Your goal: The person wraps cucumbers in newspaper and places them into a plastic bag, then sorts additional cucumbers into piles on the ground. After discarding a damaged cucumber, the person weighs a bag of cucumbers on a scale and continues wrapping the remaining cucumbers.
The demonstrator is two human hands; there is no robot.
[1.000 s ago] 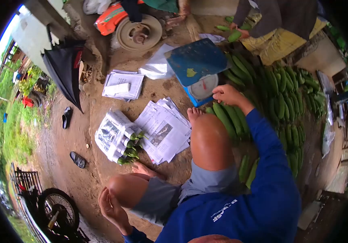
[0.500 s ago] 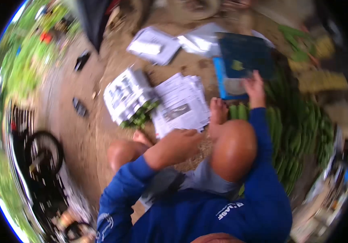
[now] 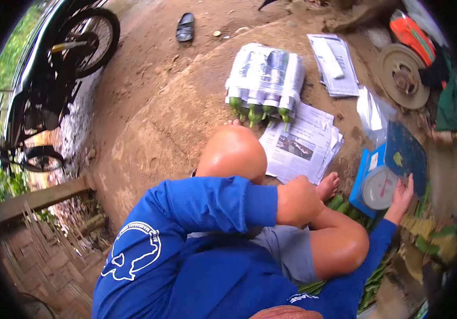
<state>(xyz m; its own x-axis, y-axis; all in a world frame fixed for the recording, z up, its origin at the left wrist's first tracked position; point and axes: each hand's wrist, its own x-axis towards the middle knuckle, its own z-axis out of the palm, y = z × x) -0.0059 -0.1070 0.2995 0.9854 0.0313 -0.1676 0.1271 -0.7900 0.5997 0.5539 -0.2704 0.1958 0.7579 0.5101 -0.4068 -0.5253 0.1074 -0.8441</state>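
Note:
My right hand (image 3: 402,199) is at the front edge of the blue weighing scale (image 3: 363,171), with its fingers and thumb against the dark flat pan (image 3: 406,155). A small green leaf piece (image 3: 397,158) lies on that pan, and the round dial faces me. My left hand (image 3: 298,201) is curled closed over my bent right leg; its fingertips are hidden. Ahead of it lies a stack of printed paper sheets (image 3: 296,149). Touching the far side of the stack is a paper-wrapped bundle (image 3: 264,72) of long green vegetables, their stalk ends (image 3: 254,112) poking out towards me.
Folded papers (image 3: 335,66) and a clear plastic bag (image 3: 373,114) lie beyond the stack. A round metal-like disc (image 3: 405,76) and an orange cloth (image 3: 412,37) are at the far right. A sandal (image 3: 185,27) and a motorbike (image 3: 53,69) are on the left.
My view has turned to the right, so the papers and bundle look shifted and turned. My right hand stays at the scale. My left hand is now over my right leg.

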